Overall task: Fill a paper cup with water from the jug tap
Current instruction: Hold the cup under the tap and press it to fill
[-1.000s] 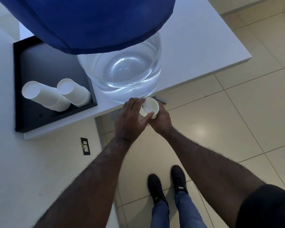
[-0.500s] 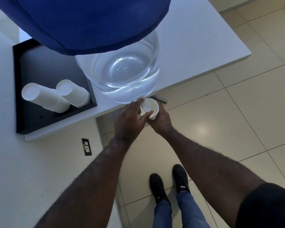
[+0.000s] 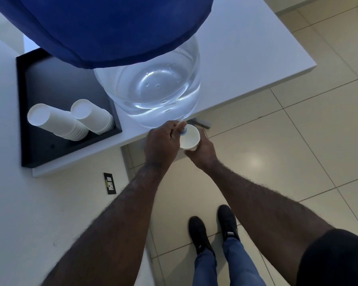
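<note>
A clear water jug (image 3: 153,91) under a blue cloth cover (image 3: 103,27) stands at the front edge of a white table (image 3: 246,54). Its small blue-and-white tap (image 3: 184,130) sticks out below the jug's base, mostly hidden by my fingers. My left hand (image 3: 163,141) is closed around the tap. Just below and right of the tap, my right hand (image 3: 203,151) holds a white paper cup (image 3: 190,137) upright from underneath, its mouth under the spout. Whether water is in the cup I cannot tell.
A black tray (image 3: 41,149) on the table's left holds two stacks of upturned white paper cups (image 3: 58,122). A wall with a dark socket plate (image 3: 110,183) is on the left. Beige tiled floor and my black shoes (image 3: 213,230) lie below.
My left hand's fingers have curled shut on the tap. The cup has shifted slightly right and lower under it.
</note>
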Demonstrator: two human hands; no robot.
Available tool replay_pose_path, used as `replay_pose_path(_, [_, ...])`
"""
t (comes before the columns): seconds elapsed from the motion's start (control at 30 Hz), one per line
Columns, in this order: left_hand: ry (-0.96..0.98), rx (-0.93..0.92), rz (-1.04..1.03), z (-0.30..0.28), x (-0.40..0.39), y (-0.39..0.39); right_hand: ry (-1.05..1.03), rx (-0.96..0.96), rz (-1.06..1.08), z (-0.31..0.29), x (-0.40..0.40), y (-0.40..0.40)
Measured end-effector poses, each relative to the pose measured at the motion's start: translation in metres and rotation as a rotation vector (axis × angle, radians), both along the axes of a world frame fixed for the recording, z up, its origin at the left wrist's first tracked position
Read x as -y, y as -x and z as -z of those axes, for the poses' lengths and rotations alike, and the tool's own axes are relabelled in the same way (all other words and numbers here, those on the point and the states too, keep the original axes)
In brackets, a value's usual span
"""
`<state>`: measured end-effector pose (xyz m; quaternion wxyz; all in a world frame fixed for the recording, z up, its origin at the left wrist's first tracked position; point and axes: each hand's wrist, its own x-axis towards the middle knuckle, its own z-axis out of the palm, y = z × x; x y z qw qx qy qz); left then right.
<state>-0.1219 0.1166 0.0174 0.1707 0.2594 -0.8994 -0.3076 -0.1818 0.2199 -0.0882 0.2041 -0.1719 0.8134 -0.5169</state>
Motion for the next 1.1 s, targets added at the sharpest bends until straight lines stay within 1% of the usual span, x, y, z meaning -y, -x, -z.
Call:
replay_pose_path(0.47, [-0.021,-0.034,-0.004,0.004,0.001,0.001,0.001,-0.036,0.012,-0.006,0.002,0.002])
replay_pose_path(1.1, [-0.027,-0.013,0.005,0.006,0.002,0.001,-0.006,-0.052,0.023,-0.013,0.007,0.001])
